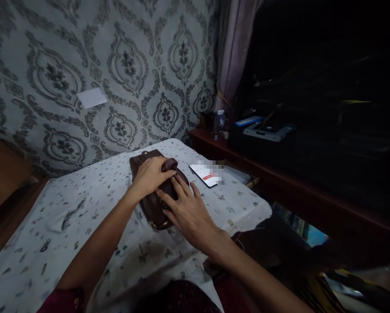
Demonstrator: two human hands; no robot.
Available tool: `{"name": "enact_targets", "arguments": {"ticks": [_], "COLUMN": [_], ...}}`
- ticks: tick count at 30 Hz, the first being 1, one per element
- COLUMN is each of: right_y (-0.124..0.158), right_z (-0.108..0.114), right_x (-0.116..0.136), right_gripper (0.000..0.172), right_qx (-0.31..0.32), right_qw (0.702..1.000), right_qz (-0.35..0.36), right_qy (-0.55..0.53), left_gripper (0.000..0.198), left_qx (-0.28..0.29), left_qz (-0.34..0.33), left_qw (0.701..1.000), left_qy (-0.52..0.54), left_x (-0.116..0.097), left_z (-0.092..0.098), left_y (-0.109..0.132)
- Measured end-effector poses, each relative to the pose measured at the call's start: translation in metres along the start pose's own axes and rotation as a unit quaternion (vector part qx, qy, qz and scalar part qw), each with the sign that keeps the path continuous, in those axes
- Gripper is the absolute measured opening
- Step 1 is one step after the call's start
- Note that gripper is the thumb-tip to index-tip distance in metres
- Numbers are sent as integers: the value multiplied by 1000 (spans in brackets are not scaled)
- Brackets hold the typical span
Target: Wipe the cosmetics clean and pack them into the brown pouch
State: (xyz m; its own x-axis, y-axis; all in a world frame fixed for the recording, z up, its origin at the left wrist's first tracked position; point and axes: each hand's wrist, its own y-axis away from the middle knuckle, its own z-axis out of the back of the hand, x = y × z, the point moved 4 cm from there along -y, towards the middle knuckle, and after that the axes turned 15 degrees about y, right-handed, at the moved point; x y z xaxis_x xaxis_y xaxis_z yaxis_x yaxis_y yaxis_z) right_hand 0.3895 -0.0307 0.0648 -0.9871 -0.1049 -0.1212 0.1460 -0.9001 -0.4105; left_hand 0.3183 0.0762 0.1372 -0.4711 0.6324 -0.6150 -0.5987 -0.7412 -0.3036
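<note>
A dark brown leather handbag (154, 208) lies on the printed tablecloth, with gold-coloured metal trim at its near end and a short handle (170, 164) on top. My left hand (151, 174) grips the upper part of the bag beside the handle. Its thumb reaches across towards the right, while the other fingers are partly hidden. Across the bag's right side rests my right hand (190, 213), fingers stretched out and apart, touching the leather. The fingertips of both hands come close together near the middle of the bag. To the right of it is a phone (204, 176) with a lit screen.
The white tablecloth (94, 208) has small printed figures. Behind it stands a patterned wall (126, 56) with a white paper (92, 98) on it. A dark red shelf (211, 141) at the right carries a clear bottle (219, 124). Darkness covers the far right.
</note>
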Motion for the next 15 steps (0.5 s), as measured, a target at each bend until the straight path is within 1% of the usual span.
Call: {"name": "enact_targets", "arguments": {"ticks": [3,8,12,15], "right_y": [3,7,7,7], "right_z": [-1,-3,-5,-4], "right_x": [-1,-1,-1,-2], "right_gripper": [50,50,52,55], "right_qx": [12,9,-4,-7], "right_qw": [1000,1000,1000,1000], "right_qz": [4,6,8,9], "right_qy": [-6,-12,-17,-22], "left_gripper": [17,18,17,18], "left_qx": [-30,-65,-71,-56], "left_qz": [9,8,3,6], "left_qw": [1000,997,994,994], "left_qy": [-1,52,86,94], "left_x": [2,9,14,11], "left_z": [-4,-5,-7,-9], "left_y": [-3,-2,-3,1]}}
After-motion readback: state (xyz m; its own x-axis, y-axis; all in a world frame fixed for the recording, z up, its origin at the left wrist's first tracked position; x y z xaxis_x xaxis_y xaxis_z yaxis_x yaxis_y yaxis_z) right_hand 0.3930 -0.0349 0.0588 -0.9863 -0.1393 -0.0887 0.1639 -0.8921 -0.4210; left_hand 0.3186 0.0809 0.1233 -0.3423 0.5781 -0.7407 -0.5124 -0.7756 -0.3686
